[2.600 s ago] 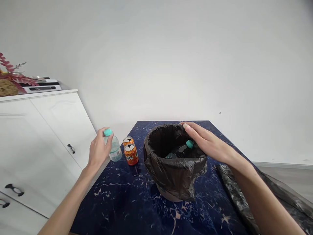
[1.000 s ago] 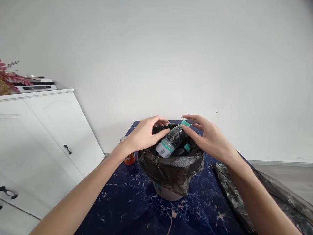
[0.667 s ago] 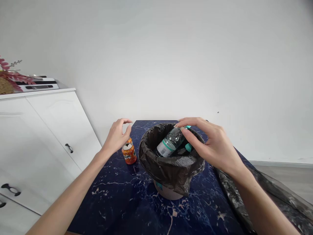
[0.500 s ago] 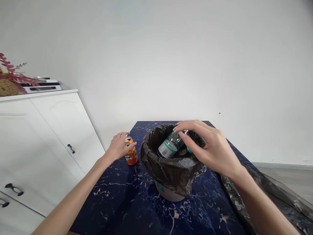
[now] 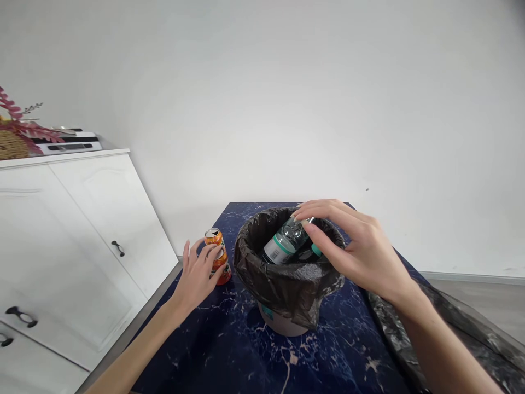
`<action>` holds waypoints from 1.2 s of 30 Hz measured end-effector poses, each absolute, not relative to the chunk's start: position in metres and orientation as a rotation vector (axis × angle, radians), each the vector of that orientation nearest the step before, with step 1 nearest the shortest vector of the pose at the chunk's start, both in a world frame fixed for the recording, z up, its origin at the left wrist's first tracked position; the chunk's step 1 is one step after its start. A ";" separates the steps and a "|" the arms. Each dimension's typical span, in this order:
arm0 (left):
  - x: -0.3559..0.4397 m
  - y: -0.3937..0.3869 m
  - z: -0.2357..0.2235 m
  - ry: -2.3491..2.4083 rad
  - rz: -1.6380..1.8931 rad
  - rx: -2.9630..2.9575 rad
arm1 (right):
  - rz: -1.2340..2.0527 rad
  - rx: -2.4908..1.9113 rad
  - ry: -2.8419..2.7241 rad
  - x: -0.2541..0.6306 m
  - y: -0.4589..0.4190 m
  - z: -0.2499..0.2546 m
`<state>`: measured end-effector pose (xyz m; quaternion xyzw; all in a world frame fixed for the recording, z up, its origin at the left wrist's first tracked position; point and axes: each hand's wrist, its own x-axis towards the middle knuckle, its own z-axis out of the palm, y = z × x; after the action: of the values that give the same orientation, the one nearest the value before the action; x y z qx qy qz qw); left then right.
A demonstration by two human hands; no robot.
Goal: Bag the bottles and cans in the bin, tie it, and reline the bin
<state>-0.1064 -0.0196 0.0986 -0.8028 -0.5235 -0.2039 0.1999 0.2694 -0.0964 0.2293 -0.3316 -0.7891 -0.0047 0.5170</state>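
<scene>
A bin (image 5: 283, 323) lined with a black plastic bag (image 5: 283, 284) stands on the dark blue marbled table. Inside it lies a clear plastic bottle (image 5: 281, 249), tilted, with a white and green label. My right hand (image 5: 348, 246) reaches over the bin's right rim, its thumb and fingers closed around the bottle's upper end. A green cap (image 5: 316, 250) shows beside that bottle. Left of the bin stand two orange soda cans, a farther can (image 5: 214, 237) and a nearer can (image 5: 225, 273). My left hand (image 5: 200, 273) curls its fingers and thumb around the nearer can, partly hiding it.
A white cabinet (image 5: 102, 219) with black handles is on the left, with a woven basket (image 5: 12, 146) and pink leaves on top. Behind the table rises a white wall (image 5: 262, 109). More black plastic film (image 5: 394, 323) hangs along the table's right edge.
My left hand has come down and nearer, from above the cans to around the nearer one. The cans have shifted slightly. My right hand has stayed at the bottle.
</scene>
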 end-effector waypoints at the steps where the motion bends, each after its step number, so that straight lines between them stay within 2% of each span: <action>1: -0.106 -0.022 0.100 -1.460 -0.599 -2.273 | -0.012 -0.796 -1.895 0.270 -0.096 0.229; 5: -0.097 -0.036 0.121 -1.532 -0.830 -2.373 | -0.019 -0.810 -1.888 0.271 -0.096 0.230; 8: -0.079 -0.051 0.163 -1.576 -1.182 -2.208 | 0.002 -0.851 -1.862 0.271 -0.095 0.229; 12: -0.041 -0.071 0.235 -1.173 -1.788 -2.053 | 0.056 -0.974 -1.757 0.271 -0.090 0.226; 14: -0.021 -0.079 0.263 -1.006 -1.902 -2.141 | 0.099 -1.013 -1.683 0.272 -0.087 0.225; 18: 0.013 -0.084 0.291 -0.974 -1.738 -2.632 | 0.211 -0.977 -1.576 0.276 -0.079 0.225; 25: 0.052 -0.069 0.289 -1.066 -0.866 -3.199 | 0.296 -0.919 -1.553 0.283 -0.071 0.224; 29: 0.064 -0.063 0.284 -1.026 -0.544 -3.263 | 0.314 -0.923 -1.564 0.286 -0.071 0.225; 32: 0.066 -0.062 0.283 -1.067 -0.519 -3.216 | 0.325 -0.919 -1.584 0.288 -0.073 0.227; 36: 0.060 -0.063 0.289 -1.142 -0.747 -3.079 | 0.336 -0.957 -1.619 0.290 -0.075 0.228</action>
<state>0.0596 -0.0628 0.2890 -0.9083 -0.3370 -0.2204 -0.1129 0.2904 -0.0745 0.2284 -0.4089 -0.6918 0.1438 0.5776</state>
